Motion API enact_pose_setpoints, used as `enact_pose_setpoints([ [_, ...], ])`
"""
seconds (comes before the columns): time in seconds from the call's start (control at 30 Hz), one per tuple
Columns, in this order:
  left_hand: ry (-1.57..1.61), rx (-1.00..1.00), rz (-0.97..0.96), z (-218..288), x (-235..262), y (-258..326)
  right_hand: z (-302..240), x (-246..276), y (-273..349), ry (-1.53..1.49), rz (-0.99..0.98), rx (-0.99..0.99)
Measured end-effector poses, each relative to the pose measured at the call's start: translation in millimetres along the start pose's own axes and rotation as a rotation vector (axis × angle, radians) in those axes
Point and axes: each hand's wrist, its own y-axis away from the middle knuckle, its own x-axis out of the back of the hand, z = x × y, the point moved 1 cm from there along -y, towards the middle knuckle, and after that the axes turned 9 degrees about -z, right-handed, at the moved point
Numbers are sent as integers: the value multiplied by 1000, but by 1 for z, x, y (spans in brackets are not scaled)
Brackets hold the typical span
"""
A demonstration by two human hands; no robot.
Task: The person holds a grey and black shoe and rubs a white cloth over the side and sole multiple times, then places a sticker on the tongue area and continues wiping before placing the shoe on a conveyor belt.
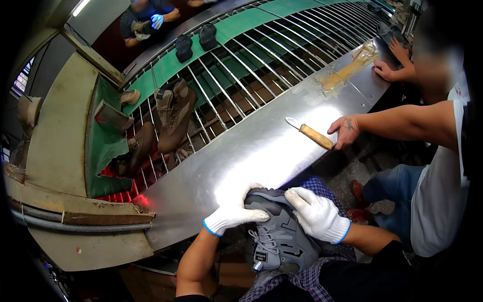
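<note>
Both gloved hands grip the grey sneaker (279, 234) at the steel surface (241, 156) edge: left hand (232, 214) and right hand (317, 214), fingers clenched on its toe. Nearby, a co-worker's hand (344, 132) touches a wooden-handled knife (311, 133).

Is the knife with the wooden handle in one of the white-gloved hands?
No, the knife lies on the metal table by a co-worker's bare hand, while both gloved hands press on the grey shoe.

Place: a shoe factory line, I'd say | steel workbench (241, 151) before me | boots (173, 113) riding a barred conveyor (261, 55) | co-workers seated alongside | knife (312, 133) lying on the bench
</note>
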Motion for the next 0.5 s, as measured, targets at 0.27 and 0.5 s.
enact_pose_setpoints([
  [0.27, -56, 6, -42, 15, 5, -2, 9, 0, -59, 57, -135, 65],
  [0.5, -29, -2, -55, 15, 7, -4, 11, 1, -85, 142, -258, 165],
])
